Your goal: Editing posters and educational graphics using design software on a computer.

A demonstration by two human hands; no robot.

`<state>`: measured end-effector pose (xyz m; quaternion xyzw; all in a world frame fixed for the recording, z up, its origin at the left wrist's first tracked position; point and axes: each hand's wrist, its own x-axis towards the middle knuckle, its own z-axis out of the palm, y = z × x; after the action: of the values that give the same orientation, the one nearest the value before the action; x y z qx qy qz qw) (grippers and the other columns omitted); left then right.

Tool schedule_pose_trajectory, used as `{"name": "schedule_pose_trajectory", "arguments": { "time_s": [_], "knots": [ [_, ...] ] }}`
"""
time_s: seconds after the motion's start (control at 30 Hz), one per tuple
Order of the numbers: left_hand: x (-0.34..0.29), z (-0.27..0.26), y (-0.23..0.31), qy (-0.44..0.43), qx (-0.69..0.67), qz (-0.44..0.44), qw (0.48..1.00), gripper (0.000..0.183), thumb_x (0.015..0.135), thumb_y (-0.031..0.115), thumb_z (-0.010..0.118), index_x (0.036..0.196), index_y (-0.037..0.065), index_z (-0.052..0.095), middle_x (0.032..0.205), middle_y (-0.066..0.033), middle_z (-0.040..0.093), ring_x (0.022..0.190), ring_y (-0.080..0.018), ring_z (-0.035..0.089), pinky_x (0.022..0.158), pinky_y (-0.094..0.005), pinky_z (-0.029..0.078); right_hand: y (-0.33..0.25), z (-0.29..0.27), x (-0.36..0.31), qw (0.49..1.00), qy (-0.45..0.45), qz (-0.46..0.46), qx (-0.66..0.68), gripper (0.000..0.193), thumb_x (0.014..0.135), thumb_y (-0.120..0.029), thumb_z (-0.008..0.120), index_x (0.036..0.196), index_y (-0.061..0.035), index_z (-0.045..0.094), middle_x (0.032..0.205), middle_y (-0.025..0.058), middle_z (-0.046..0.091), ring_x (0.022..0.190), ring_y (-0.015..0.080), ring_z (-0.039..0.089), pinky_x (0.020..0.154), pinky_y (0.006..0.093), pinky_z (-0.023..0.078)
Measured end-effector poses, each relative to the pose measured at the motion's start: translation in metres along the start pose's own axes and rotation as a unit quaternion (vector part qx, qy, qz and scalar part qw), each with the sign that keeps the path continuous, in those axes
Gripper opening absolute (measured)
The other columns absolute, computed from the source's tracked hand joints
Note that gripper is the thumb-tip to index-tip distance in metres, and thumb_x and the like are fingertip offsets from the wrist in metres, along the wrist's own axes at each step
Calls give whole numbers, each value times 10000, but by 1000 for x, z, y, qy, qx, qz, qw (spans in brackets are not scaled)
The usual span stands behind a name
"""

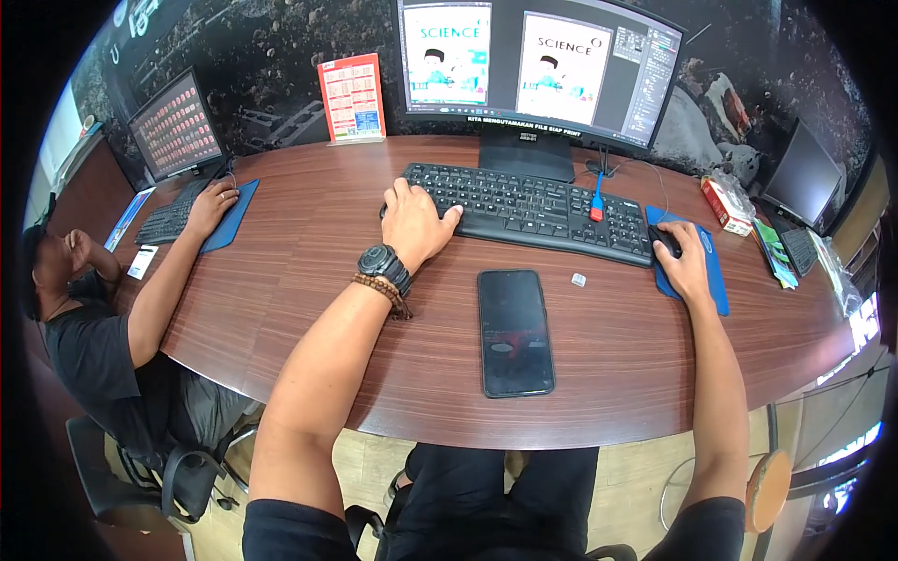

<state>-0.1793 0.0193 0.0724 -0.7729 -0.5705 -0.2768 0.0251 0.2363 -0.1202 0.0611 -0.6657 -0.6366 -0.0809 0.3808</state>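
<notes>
My left hand (413, 222) rests on the left end of a black keyboard (533, 208), fingers over the keys and thumb spread away. A dark watch (382, 266) and beaded bracelets circle that wrist. At the keyboard's right end, my right hand (686, 266) is closed over a black computer mouse (663, 242) on a blue mouse pad (715, 279). Between my forearms lies a black phone (515, 335), its screen dark. Behind the keyboard, a large monitor (645, 70) shows two book-cover pages side by side, one in colour and one mostly grey.
A blue cable with a red end (597, 208) lies across the keyboard. A small pale cube (578, 280) sits near the phone. A red calendar (353, 98) stands at back left. Another person's hand (213, 204) rests at a workstation on the left. A red-white box (727, 206) lies right.
</notes>
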Motion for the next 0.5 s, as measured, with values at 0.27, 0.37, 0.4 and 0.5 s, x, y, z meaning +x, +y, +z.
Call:
{"name": "schedule_pose_trajectory", "arguments": {
  "time_s": [0.27,0.37,0.4,0.5],
  "knots": [
    [0,0,0,-4,-1,-2,1000,702,877,489,699,1088,-173,600,1219,-292,517,1168,-453,512,951,-494,501,0,-2,-1,1000,-3,3,3,322,827,-145,699,1122,-19,679,1161,153,624,1125,339,603,988,409,475],
    [0,4,-4,-2,-54,-7,999,759,867,539,703,1169,-146,577,1276,-318,487,1215,-476,473,1012,-519,446,2,-2,-1,1000,-2,-8,3,325,831,-147,699,1128,-18,677,1161,153,624,1127,336,603,989,410,474],
    [-3,8,-6,43,-29,13,999,816,856,576,702,1240,-126,543,1311,-333,461,1255,-486,438,1048,-537,400,2,-1,-1,1000,0,-8,5,326,832,-147,699,1130,-16,675,1160,153,624,1126,335,604,989,410,474],
    [-5,12,-8,62,-26,20,998,932,835,639,697,1364,-93,466,1377,-356,408,1325,-499,370,1106,-574,313,2,0,-2,1000,3,-7,5,331,834,-149,700,1136,-17,673,1158,152,625,1124,333,605,989,411,474]
  ]
}}
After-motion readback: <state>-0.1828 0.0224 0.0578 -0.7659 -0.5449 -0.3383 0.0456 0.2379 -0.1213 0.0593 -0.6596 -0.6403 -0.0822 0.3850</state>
